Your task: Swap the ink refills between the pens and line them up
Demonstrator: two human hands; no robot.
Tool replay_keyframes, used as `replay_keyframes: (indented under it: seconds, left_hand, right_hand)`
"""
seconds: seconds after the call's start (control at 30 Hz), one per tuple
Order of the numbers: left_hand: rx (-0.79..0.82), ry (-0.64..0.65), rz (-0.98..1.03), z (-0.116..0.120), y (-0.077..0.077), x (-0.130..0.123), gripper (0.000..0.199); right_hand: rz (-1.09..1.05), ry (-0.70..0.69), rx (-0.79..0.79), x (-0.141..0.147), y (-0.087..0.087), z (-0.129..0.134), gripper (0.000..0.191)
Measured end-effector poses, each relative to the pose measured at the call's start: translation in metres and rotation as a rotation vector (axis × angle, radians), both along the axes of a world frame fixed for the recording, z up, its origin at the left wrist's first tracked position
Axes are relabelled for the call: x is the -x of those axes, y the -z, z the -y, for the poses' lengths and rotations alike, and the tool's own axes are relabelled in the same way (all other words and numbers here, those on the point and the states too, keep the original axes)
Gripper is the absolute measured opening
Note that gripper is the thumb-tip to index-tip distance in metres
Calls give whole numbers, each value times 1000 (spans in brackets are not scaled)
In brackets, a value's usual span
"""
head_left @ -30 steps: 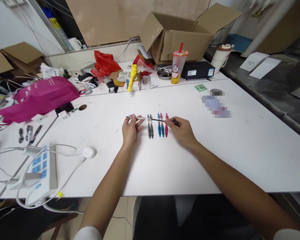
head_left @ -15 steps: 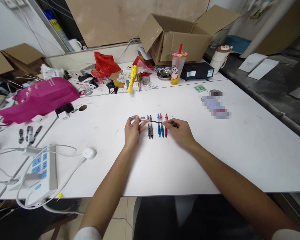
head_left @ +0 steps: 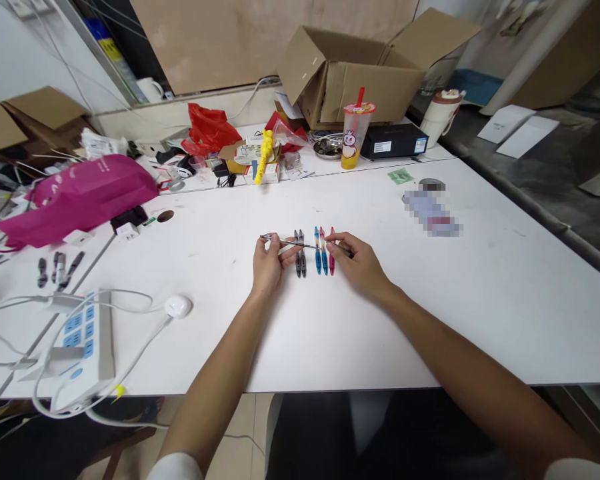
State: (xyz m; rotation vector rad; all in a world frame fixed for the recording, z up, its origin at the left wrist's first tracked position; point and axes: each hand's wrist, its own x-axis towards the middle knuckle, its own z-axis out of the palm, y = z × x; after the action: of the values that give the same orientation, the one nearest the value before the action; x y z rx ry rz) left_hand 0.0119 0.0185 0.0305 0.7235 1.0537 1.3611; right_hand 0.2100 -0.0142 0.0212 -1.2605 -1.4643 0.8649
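My left hand (head_left: 269,265) pinches the clear upper part of a pen (head_left: 280,240), and a thin dark refill runs from it toward the right. Between the fingers of my right hand (head_left: 357,262) is a dark pen grip section (head_left: 349,253), its tip end poking out past the knuckles. Whether the refill touches that piece is too small to tell. Under the hands, pens lie side by side: two dark grey pens (head_left: 297,260) at left, then a blue pen (head_left: 319,260), a pink-topped blue pen (head_left: 325,261) and a magenta pen (head_left: 332,267) beside my right fingertips.
At left are a white power strip (head_left: 100,353) with cables, a round white charger (head_left: 178,306), dark pens (head_left: 60,267) and a magenta bag (head_left: 90,190). Along the back stand a drink cup (head_left: 353,137), a black box (head_left: 395,142) and a cardboard box (head_left: 365,93). A blurred-out item (head_left: 430,213) lies right.
My left hand has shifted slightly right and my right hand slightly left, closing the distance between them. Less of the dark refill shows between the hands. The pens on the table stay put.
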Motion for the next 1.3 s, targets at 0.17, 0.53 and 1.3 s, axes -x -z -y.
replay_keyframes:
  seconds: [0.17,0.53,1.3]
  left_hand:
    - [-23,-10,-22,1,0,1,26]
    - [-31,4,-35,4,1,-3,36]
    - [-68,165,-109,13,-3,-8,40]
  right_hand:
    - [52,-56,-20,-2,5,-1,30]
    - [92,-78,-27,0,5,0,26]
    - [26,-182,54,8,7,4,21]
